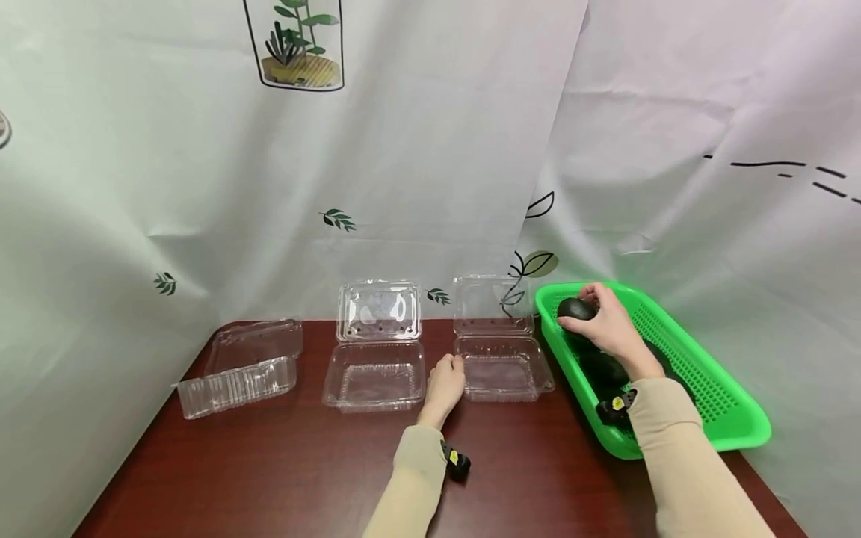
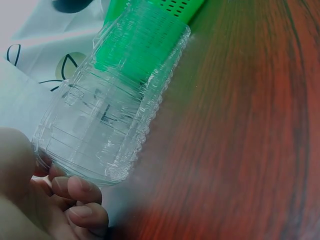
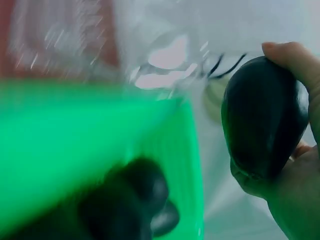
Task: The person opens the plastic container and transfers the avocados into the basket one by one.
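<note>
My right hand holds a dark, smooth avocado above the far left part of the green basket. Seen from the right wrist, the avocado is pear-shaped, with thumb and fingers around it. Several more dark avocados lie in the basket, partly hidden by the right wrist. At the left edge of the right-hand clear plastic clamshell box, my left hand pinches the rim. The left wrist view shows curled fingers at the near end of that box, whose lid stands open.
A second open clear box stands in the middle, its lid upright against the printed cloth. A third clear box lies at an angle on the far left. All stand on the dark red wooden table.
</note>
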Action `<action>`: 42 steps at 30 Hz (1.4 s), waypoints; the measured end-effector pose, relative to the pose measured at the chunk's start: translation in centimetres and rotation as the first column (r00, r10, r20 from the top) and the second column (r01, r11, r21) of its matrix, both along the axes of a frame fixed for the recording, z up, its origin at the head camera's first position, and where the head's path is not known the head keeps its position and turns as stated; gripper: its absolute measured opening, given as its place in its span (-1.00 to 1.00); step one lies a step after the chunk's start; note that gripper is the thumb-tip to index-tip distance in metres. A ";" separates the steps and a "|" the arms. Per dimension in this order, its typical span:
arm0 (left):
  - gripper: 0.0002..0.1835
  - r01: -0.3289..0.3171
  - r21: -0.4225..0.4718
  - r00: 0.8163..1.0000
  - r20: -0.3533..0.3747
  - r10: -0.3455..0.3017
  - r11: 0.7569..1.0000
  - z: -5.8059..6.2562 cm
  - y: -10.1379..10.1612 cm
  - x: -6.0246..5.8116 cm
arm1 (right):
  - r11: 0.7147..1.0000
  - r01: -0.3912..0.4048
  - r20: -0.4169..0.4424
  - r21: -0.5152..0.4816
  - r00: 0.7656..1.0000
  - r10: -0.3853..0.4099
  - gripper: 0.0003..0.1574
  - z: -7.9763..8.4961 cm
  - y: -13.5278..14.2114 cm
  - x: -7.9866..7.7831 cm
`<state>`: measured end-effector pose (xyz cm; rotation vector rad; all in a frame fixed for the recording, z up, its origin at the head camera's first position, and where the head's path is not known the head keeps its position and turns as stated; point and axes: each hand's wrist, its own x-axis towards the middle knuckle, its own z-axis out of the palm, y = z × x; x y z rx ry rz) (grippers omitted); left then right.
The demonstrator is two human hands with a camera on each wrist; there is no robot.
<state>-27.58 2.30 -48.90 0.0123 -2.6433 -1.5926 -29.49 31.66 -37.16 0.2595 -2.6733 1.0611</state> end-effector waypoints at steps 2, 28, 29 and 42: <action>-0.65 0.000 -0.002 1.000 -0.001 0.000 1.000 0.0 0.0 0.0 | 1.000 -0.016 0.018 0.025 1.000 0.015 -0.22 -0.6 1.1 -0.1; -0.65 0.002 0.014 1.000 -0.003 -0.002 1.000 -0.1 0.1 0.0 | 0.957 -0.026 0.231 0.290 0.972 -0.044 -0.32 -4.9 8.6 -0.2; -0.65 0.004 0.015 1.000 -0.002 -0.004 1.000 -0.2 0.1 0.0 | 0.954 -0.024 0.236 0.299 0.970 -0.050 -0.33 -5.1 8.7 -0.1; -0.64 -0.002 0.014 1.000 -0.008 0.002 1.000 -0.1 0.0 0.1 | 0.930 -0.032 0.233 0.366 0.971 -0.058 -0.45 -6.3 8.2 -0.2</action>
